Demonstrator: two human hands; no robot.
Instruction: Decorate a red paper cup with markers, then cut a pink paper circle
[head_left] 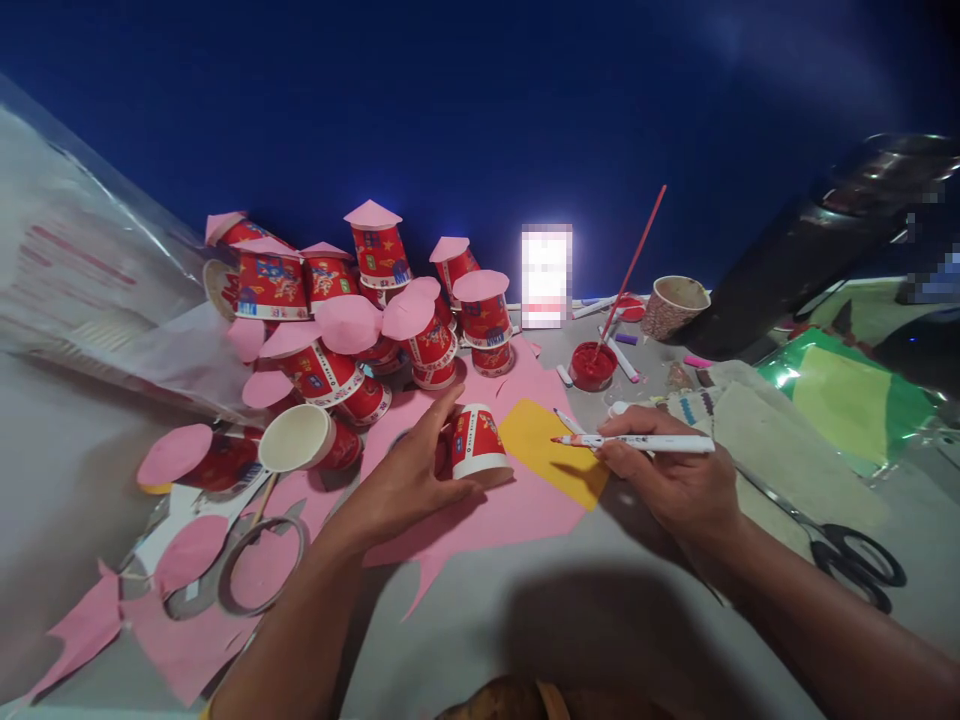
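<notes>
Fingers [444, 405] of my left hand [401, 480] curl around a tilted red paper cup [477, 440], its wide rim turned downward, and from my remote view I see it over a pink sheet [487, 520]. Just right of the cup I have yellow paper [536, 440] lying on the pink sheet, my right hand [679, 480] pinching a white marker [667, 443] whose reddish tip points left above the yellow paper, and farther right, black-handled scissors [825, 548].
</notes>
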